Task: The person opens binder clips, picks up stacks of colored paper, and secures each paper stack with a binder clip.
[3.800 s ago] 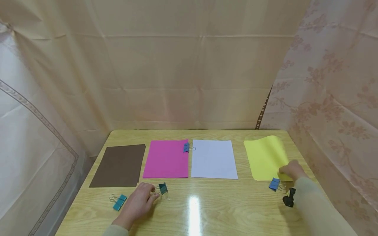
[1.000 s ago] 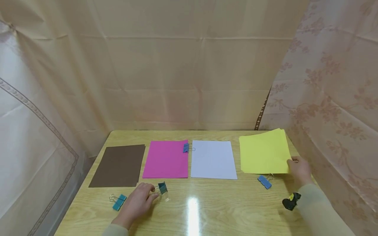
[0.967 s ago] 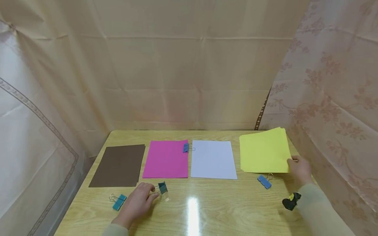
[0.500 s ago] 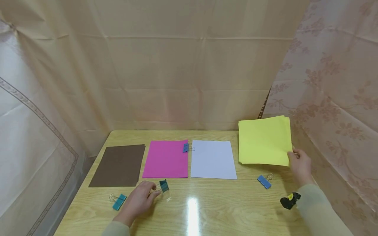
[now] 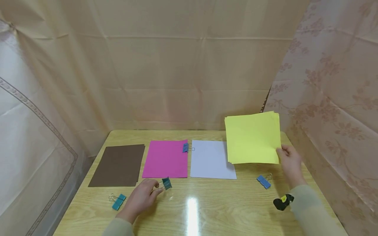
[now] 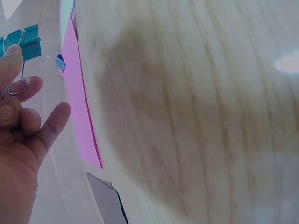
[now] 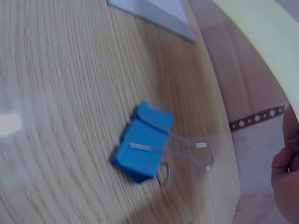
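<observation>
My right hand (image 5: 290,164) pinches a stack of yellow paper (image 5: 253,138) by its right edge. The stack is raised off the table and tilted up, its left side overlapping the white paper (image 5: 210,160). With thumb and fingers, my left hand (image 5: 142,198) holds a teal binder clip (image 5: 166,183) by its wire handles, just above the table in front of the pink paper (image 5: 165,160). In the left wrist view that teal clip (image 6: 29,43) shows close up. A blue binder clip (image 7: 147,142) lies on the table below the yellow stack.
Brown paper (image 5: 117,165) lies at the far left. Another teal binder clip (image 5: 119,202) rests left of my left hand. A blue binder clip (image 5: 185,147) grips the pink paper's right edge. Curtains (image 5: 189,82) rise behind and beside the table.
The yellow stack, low on the table at first, has been lifted and carried left over the white paper's edge by my right hand. My left hand with its clip has shifted slightly right and up.
</observation>
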Action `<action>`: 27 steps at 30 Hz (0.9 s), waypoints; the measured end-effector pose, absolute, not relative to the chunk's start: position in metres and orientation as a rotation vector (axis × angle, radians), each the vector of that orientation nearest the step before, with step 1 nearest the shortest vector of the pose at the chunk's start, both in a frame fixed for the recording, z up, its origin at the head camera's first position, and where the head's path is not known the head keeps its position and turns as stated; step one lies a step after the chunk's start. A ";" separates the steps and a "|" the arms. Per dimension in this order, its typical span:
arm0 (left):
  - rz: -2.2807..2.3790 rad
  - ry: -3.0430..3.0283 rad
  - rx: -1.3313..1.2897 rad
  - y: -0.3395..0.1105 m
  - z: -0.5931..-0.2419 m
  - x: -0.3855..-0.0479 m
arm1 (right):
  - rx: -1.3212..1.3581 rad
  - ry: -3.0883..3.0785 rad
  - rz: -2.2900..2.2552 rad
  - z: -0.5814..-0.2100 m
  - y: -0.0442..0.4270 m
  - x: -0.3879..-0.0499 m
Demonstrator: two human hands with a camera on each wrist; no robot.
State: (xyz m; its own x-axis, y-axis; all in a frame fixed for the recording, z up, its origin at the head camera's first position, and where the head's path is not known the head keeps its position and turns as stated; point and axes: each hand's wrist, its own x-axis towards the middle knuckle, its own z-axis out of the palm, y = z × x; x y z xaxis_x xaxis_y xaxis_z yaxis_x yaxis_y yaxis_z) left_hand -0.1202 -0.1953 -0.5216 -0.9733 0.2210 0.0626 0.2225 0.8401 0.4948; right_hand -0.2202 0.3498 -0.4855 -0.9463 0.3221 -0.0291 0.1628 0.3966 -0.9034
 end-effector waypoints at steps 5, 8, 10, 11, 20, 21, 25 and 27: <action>-0.812 -3.003 -0.373 -0.190 -0.520 -0.124 | -0.369 -2.499 1.634 -0.486 0.336 -0.221; -0.814 -2.998 -0.385 -0.188 -0.519 -0.126 | -0.327 -2.497 1.666 -0.485 0.327 -0.220; -0.822 -2.993 -0.395 -0.186 -0.519 -0.128 | -0.302 -2.472 1.701 -0.486 0.321 -0.220; -0.829 -2.994 -0.398 -0.185 -0.518 -0.128 | -0.291 -2.458 1.721 -0.486 0.318 -0.220; -0.900 -3.006 -0.398 -0.178 -0.515 -0.134 | -0.135 -2.344 1.930 -0.493 0.296 -0.219; -0.912 -3.009 -0.393 -0.177 -0.514 -0.135 | -0.116 -2.348 1.925 -0.494 0.294 -0.219; -0.966 -3.015 -0.401 -0.172 -0.511 -0.138 | -0.097 -2.333 1.966 -0.497 0.286 -0.220; -0.993 -3.015 -0.414 -0.169 -0.508 -0.140 | -0.090 -2.328 1.988 -0.498 0.283 -0.220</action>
State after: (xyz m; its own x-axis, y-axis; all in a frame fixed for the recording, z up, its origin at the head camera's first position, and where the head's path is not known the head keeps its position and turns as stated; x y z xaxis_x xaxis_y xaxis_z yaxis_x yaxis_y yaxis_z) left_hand -0.1399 -0.1693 -0.5085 -0.9649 0.2616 0.0245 0.2250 0.7744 0.5914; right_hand -0.2201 0.2825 -0.4983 -0.9951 0.0960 0.0217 -0.0064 0.1566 -0.9876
